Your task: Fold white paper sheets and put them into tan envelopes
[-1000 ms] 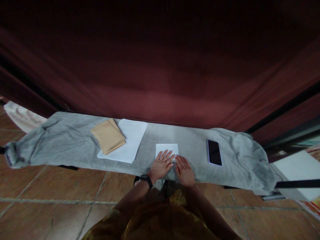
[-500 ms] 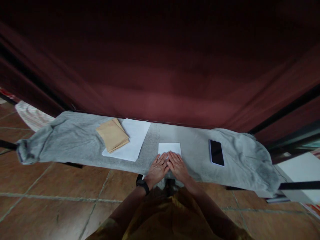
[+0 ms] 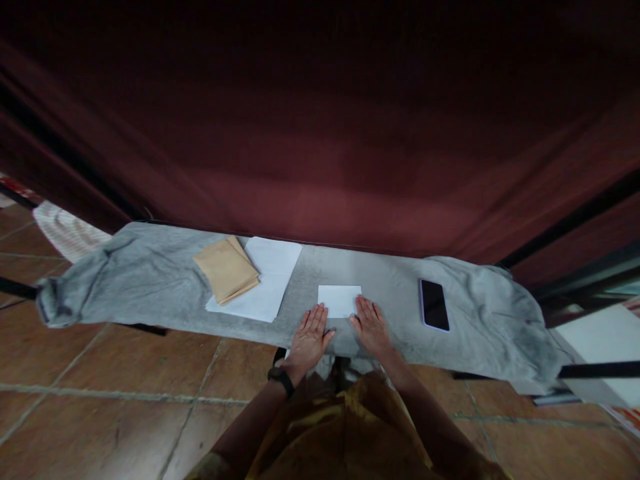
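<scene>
A small white sheet of paper (image 3: 340,301), apparently folded, lies flat in front of me on the grey cloth. My left hand (image 3: 311,337) rests palm down at its lower left corner, fingers stretched out and thumb pointing inward. At the lower right corner, my right hand (image 3: 371,325) lies just as flat, its fingertips on or beside the paper's edge. Neither hand grips anything. Off to the left, a stack of white paper sheets (image 3: 275,273) is partly covered by several brown paper envelopes (image 3: 227,270).
A phone (image 3: 434,305) with a dark screen lies to the right on the grey cloth (image 3: 160,280) covering the narrow table. Behind it rises a dark red panel (image 3: 320,167). Brown floor tiles (image 3: 150,367) show below the front edge.
My hands, which were together over the paper's lower middle, have slid apart to its left and right corners. More of the white paper now shows between them.
</scene>
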The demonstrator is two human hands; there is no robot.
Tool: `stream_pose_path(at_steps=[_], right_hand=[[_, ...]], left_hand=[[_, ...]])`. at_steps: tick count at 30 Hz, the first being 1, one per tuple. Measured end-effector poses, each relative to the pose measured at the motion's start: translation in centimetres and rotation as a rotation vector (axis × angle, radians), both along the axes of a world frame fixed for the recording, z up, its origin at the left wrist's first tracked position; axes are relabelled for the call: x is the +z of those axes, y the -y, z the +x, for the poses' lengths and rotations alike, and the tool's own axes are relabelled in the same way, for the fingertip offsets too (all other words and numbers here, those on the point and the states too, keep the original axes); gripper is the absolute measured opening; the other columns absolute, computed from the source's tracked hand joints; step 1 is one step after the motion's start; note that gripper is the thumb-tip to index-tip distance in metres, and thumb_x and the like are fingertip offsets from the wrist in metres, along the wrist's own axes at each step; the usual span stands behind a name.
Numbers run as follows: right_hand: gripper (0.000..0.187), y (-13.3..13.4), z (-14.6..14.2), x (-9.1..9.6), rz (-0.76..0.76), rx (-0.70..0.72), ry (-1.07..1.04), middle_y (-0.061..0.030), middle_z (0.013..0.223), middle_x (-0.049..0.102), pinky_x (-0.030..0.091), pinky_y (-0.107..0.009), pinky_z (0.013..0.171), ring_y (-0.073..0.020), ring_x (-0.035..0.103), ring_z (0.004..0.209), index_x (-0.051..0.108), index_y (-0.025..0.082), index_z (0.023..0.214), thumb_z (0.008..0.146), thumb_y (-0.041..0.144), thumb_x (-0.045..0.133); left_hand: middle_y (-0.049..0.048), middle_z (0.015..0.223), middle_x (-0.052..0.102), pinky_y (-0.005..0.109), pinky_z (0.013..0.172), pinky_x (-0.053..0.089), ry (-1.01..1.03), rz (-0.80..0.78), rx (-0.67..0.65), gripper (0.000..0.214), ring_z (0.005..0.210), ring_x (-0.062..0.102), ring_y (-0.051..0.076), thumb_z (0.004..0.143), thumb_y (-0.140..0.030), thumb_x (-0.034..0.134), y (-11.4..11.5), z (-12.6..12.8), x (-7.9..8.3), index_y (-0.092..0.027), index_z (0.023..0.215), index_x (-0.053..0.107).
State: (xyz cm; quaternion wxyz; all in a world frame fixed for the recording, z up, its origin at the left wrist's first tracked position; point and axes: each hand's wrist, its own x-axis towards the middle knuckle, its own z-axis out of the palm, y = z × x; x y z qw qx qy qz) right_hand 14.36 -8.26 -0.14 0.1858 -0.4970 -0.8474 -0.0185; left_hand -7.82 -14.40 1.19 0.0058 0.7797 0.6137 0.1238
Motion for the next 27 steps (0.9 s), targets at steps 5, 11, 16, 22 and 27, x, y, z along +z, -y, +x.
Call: stream_pose_path(at_steps=[5,11,16,22,27], right_hand=[[0.052,0.7,0.7,0.5,-0.012,0.032,-0.002,-0.0158,0.154,0.049,0.034,-0.052,0.118,-0.0271,0.047,0.142,0.041,0.014,0.153,0.103,0.028,0.047],[0.047,2.3,1.8,0.4,-0.021,0.099,-0.014,-0.0119,0.150,0.054,0.034,-0.047,0.120,-0.0232,0.050,0.139,0.049,0.016,0.149,0.104,0.027,0.042],[0.042,2.9,2.4,0.1,-0.038,0.098,-0.054,-0.0103,0.144,0.061,0.035,-0.045,0.120,-0.0219,0.054,0.136,0.060,0.016,0.139,0.104,0.023,0.039],[0.040,2.8,2.1,-0.1,-0.016,0.053,-0.091,-0.0108,0.134,0.068,0.034,-0.044,0.120,-0.0213,0.059,0.129,0.066,0.017,0.131,0.102,0.020,0.039],[0.042,2.9,1.8,-0.3,0.002,0.008,-0.102,-0.0118,0.137,0.066,0.034,-0.044,0.120,-0.0216,0.058,0.130,0.063,0.014,0.135,0.103,0.021,0.038]], left_hand=[[0.0165,0.159,0.040,0.050,0.125,0.028,0.027,-0.014,0.049,0.059,0.152,0.030,0.026,0.105,-0.044,0.030,-0.6,1.8,0.5,-0.010,0.152,0.040],[0.0048,0.161,0.040,0.046,0.126,0.027,0.101,-0.118,-0.150,0.052,0.152,0.031,0.022,0.107,-0.041,0.026,-2.8,5.5,1.2,-0.021,0.150,0.046],[0.0039,0.162,0.038,0.047,0.127,0.021,0.100,-0.129,-0.200,0.054,0.154,0.026,0.021,0.107,-0.045,0.026,-5.2,7.0,0.8,-0.021,0.153,0.042],[0.0039,0.161,0.040,0.050,0.127,0.019,0.084,-0.116,-0.190,0.054,0.153,0.026,0.021,0.106,-0.043,0.026,-7.8,8.4,0.2,-0.024,0.155,0.039],[0.0054,0.162,0.038,0.047,0.127,0.020,0.102,-0.082,-0.153,0.056,0.153,0.027,0.021,0.105,-0.044,0.030,-8.8,8.4,0.0,-0.022,0.156,0.037]])
